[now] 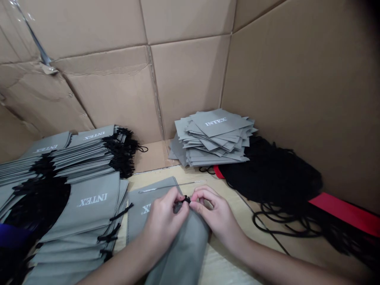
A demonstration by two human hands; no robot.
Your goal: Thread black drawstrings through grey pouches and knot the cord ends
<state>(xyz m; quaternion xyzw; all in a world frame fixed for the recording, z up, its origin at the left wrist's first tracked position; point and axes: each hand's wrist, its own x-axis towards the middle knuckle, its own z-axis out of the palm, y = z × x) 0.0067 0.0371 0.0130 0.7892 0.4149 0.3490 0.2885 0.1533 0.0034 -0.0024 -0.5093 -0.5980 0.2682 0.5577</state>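
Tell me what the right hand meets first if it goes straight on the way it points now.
The black drawcord end, which the right hand already seems to pinch; the left hand's fingers lie directly beyond it, though depth is hard to judge here.

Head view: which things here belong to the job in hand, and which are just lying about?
In hand: left hand, right hand, the black cord end they pinch, grey drawstring pouch beneath, thin metal wire on it.
Lying about: corded INTEX pouches, flat INTEX pouch stack, black cord heap, red strip, cardboard wall.
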